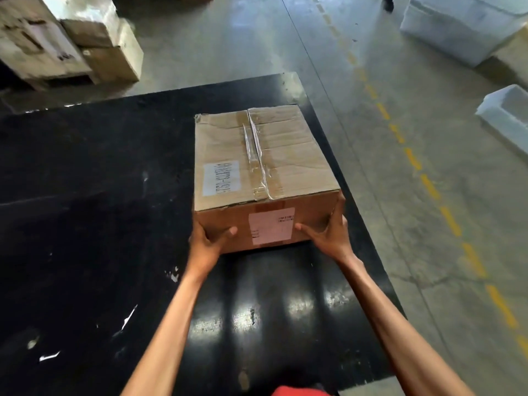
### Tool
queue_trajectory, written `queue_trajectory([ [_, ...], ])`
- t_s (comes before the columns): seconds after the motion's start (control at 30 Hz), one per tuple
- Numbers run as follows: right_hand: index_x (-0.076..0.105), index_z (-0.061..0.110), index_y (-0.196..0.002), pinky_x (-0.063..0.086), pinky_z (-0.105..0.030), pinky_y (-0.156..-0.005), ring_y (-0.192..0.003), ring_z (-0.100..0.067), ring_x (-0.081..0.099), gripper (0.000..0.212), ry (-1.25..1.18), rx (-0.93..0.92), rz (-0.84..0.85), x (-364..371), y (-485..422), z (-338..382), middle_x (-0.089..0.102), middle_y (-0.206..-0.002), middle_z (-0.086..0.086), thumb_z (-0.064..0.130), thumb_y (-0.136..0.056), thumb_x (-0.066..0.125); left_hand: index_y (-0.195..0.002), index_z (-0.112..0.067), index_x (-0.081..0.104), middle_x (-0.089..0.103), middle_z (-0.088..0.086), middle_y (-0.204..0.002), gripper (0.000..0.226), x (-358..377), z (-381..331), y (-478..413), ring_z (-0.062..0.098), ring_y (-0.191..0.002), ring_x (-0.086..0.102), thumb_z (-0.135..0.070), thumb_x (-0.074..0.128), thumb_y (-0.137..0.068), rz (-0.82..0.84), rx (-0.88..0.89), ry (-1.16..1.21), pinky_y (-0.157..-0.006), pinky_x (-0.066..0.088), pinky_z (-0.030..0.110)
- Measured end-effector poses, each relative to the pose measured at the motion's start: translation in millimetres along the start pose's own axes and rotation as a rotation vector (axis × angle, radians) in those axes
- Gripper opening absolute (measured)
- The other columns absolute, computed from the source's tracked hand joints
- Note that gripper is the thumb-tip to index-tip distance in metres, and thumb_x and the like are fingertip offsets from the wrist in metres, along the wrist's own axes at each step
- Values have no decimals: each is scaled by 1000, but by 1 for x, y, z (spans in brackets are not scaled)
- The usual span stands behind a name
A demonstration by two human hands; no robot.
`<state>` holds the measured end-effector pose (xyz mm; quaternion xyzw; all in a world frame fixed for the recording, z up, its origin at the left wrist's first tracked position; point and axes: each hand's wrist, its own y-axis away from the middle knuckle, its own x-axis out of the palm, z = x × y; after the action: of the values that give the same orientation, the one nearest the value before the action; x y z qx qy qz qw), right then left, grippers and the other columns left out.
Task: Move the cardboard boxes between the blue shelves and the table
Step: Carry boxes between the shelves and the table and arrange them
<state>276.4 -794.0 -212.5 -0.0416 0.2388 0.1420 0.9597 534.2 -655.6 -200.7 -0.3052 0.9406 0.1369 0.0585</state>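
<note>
A taped brown cardboard box [263,167] with white labels on its top and near side sits on the black table [94,224], close to the table's right edge. My left hand [208,241] grips its near left corner, thumb on the front face. My right hand [328,232] grips the near right corner, thumb on the front face and fingers round the right side. The blue shelves are out of view.
Stacked cardboard boxes [71,44] stand on the floor beyond the table at the upper left. White foam containers [463,30] lie on the concrete floor at the upper right. A dashed yellow line [428,181] runs along the floor to the table's right.
</note>
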Motion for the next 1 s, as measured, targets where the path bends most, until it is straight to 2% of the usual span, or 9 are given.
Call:
queue_trajectory([
  [0.17, -7, 55, -148, 54, -34, -98, -122, -17, 60, 125, 37, -5, 12, -8, -3, -5, 54, -139, 1, 45, -70, 89, -146, -18, 43, 67, -19, -124, 97, 5, 5, 8, -3, -113, 65, -50, 83, -64, 22, -10, -30, -98, 51, 22],
  [0.23, -7, 42, -153, 49, -26, -95, -120, -15, 58, 125, 90, 48, 51, -8, 3, -14, 55, -136, 0, 36, -74, 90, -143, -18, 48, 69, -11, -125, 91, 6, 12, 12, 4, -116, 65, -46, 85, -65, 45, -53, -43, -102, 51, 30],
  [0.3, 10, 16, -156, 46, -21, -88, -116, -18, 62, 112, 157, 105, 82, -8, 10, -30, 62, -132, -7, 31, -77, 89, -138, -17, 52, 70, -3, -123, 73, 7, 19, 18, 12, -115, 66, -27, 87, -75, 73, -89, -60, -106, 51, 37],
  [0.37, 20, 15, -152, 49, -23, -84, -114, -20, 66, 100, 212, 138, 124, -9, 21, -43, 67, -127, -6, 30, -79, 87, -144, -11, 45, 66, 7, -128, 66, 8, 26, 24, 18, -118, 61, -4, 77, -87, 82, -99, -59, -104, 51, 28],
  [0.43, 16, 21, -155, 52, -30, -94, -119, -13, 62, 102, 224, 145, 150, -13, 30, -47, 65, -132, -3, 27, -80, 86, -149, -6, 40, 61, 15, -135, 66, 6, 31, 26, 25, -122, 59, 4, 68, -91, 82, -82, -76, -94, 51, 14],
  [0.5, 8, 28, -159, 50, -37, -105, -129, -15, 57, 109, 223, 141, 163, -19, 40, -43, 59, -143, -2, 24, -82, 84, -150, -6, 39, 60, 16, -137, 67, 3, 34, 30, 29, -126, 59, 3, 69, -91, 94, -73, -87, -92, 51, 13],
  [0.63, -2, 31, -163, 47, -44, -108, -134, -29, 55, 113, 333, 170, 214, -22, 67, -37, 48, -156, -5, 25, -86, 80, -157, -16, 31, 54, 5, -144, 88, -4, 29, 55, 18, -132, 53, -10, 79, -83, 157, -90, -114, -111, 42, 30],
  [0.77, 19, 22, -162, 46, -41, -109, -142, -29, 46, 92, 544, 138, 410, -5, 98, -28, 39, -161, -7, 38, -89, 72, -157, -18, 32, 44, 6, -154, 82, -15, 46, 93, 19, -145, 38, -13, 77, -88, 194, -170, -202, -117, 29, 30],
  [1.0, 24, 22, -161, 35, -43, -119, -154, -26, 25, 80, 679, -121, 729, 98, 151, 23, 21, -169, -8, 47, -96, 61, -152, -19, 43, 37, 17, -160, 68, -90, 97, 198, 30, -152, 27, -19, 73, -92, -101, -349, -450, -120, 22, 36],
])
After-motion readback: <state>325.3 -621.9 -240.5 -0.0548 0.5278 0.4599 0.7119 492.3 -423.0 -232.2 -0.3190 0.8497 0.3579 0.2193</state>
